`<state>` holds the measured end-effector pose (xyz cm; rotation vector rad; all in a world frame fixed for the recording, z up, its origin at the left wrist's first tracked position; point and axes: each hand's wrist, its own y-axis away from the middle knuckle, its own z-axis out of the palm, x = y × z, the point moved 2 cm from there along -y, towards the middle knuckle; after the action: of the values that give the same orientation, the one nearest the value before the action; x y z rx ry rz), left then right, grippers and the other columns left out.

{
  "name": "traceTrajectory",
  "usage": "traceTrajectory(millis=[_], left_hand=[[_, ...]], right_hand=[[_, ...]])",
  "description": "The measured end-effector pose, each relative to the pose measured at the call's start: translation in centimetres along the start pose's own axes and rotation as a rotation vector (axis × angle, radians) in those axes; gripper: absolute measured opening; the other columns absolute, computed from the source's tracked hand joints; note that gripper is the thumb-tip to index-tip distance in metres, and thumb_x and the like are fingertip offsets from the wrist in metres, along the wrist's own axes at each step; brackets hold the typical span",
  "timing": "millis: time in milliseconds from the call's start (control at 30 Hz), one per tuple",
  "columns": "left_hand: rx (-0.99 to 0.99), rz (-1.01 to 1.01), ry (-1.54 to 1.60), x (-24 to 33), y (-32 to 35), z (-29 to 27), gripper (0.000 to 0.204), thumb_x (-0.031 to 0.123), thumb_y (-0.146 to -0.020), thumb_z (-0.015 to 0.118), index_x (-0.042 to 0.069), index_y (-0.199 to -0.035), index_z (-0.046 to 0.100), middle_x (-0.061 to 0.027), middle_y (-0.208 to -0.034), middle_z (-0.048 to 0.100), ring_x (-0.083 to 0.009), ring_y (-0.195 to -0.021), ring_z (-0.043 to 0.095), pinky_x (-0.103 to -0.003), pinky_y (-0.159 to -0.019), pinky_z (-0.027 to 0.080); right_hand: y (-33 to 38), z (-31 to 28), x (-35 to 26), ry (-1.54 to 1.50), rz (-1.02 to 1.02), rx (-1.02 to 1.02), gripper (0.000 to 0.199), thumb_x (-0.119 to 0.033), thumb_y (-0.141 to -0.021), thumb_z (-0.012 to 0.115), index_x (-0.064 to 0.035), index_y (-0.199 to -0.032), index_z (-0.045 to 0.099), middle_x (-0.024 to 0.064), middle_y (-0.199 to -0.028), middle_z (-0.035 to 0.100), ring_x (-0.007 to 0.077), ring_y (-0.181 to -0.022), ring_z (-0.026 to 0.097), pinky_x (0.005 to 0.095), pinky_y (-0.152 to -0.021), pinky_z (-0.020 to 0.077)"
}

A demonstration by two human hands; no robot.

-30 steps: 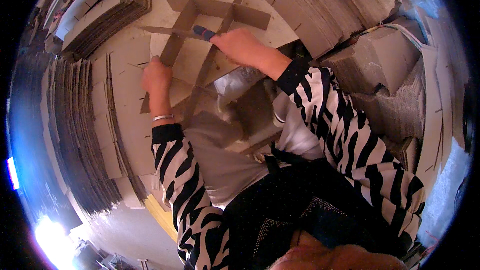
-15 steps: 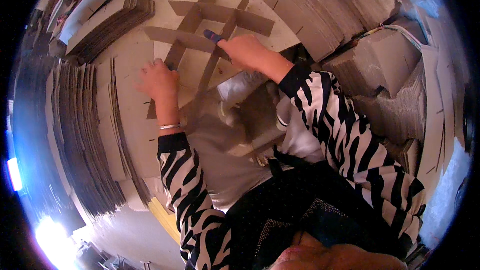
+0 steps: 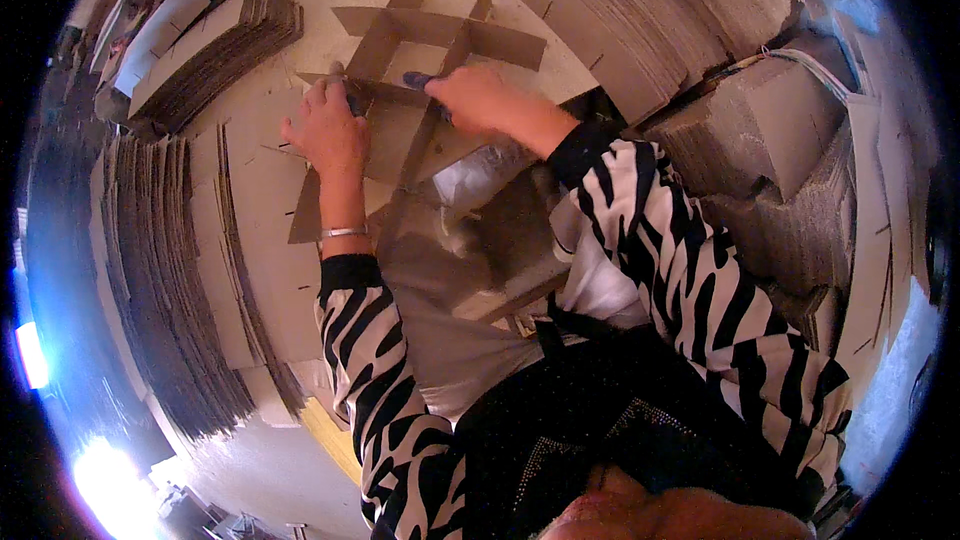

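Note:
A brown cardboard divider (image 3: 413, 24) of interlocked upright strips stands on the table in front of me. My left hand (image 3: 332, 130) pinches the left part of the nearer cross strip (image 3: 398, 93), where it meets a lengthwise strip. My right hand (image 3: 485, 102) grips that cross strip farther right, at its crossing with the other lengthwise strip. Dark coverings show on a digit of each hand. The fingertips of the right hand are partly hidden behind the cardboard and the hand itself.
Stacks of flat cardboard strips lie at the left (image 3: 165, 270), far left (image 3: 215, 50) and far right (image 3: 620, 30). More cardboard piles (image 3: 770, 150) stand at the right. A yellow strip (image 3: 332, 435) lies at the lower left, near my left sleeve.
My left hand has moved away from me, up to the nearer cross strip. That strip now sits lower between the lengthwise strips. My right hand has shifted slightly.

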<state>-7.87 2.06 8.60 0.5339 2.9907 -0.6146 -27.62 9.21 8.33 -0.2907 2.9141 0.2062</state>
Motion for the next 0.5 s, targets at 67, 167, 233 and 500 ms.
traceTrajectory(millis=[67, 167, 233, 500], left_hand=[[0.058, -0.059, 0.113, -4.6, 0.9, 1.0, 0.047, 0.019, -0.07, 0.065, 0.018, -0.117, 0.06, -0.005, -0.13, 0.056, -0.0236, -0.108, 0.06, -0.055, -0.095, 0.037], [-0.155, -0.364, -0.019, -7.7, 0.9, -3.2, 0.05, 0.029, -0.075, 0.059, 0.016, -0.124, 0.06, -0.0109, -0.115, 0.065, -0.0311, -0.102, 0.063, -0.051, -0.087, 0.044], [-0.405, -0.569, 0.042, -11.4, 2.0, -4.5, 0.054, 0.037, -0.08, 0.054, 0.013, -0.128, 0.057, -0.0159, -0.103, 0.068, -0.0359, -0.097, 0.064, -0.046, -0.082, 0.047], [-0.41, 0.0, 0.84, 4.0, 6.9, -1.8, 0.065, 0.001, -0.075, 0.049, 0.004, -0.138, 0.037, -0.0297, -0.106, 0.061, -0.0471, -0.098, 0.059, -0.049, -0.081, 0.047]], right_hand=[[0.6, -2.6, 0.4, -0.182, 0.089, 0.316, 0.025, -0.007, -0.076, 0.057, -0.0102, -0.101, 0.061, 0.0153, -0.09, 0.066, 0.0361, -0.086, 0.064, 0.0496, -0.07, 0.0502], [1.8, -2.8, 8.5, 0.032, 0.303, 0.852, 0.023, -0.016, -0.076, 0.061, -0.007, -0.095, 0.068, 0.0179, -0.084, 0.067, 0.038, -0.081, 0.066, 0.0467, -0.069, 0.0538], [0.4, -1.6, 10.9, 0.127, 0.208, 0.335, 0.023, -0.017, -0.077, 0.059, -0.0059, -0.096, 0.068, 0.0187, -0.085, 0.067, 0.039, -0.083, 0.066, 0.0479, -0.074, 0.0529], [-3.8, 4.6, -2.7, -0.706, 0.171, 0.178, 0.031, -0.018, -0.082, 0.048, -0.0049, -0.105, 0.064, 0.022, -0.097, 0.066, 0.0361, -0.09, 0.063, 0.0429, -0.078, 0.0493]])
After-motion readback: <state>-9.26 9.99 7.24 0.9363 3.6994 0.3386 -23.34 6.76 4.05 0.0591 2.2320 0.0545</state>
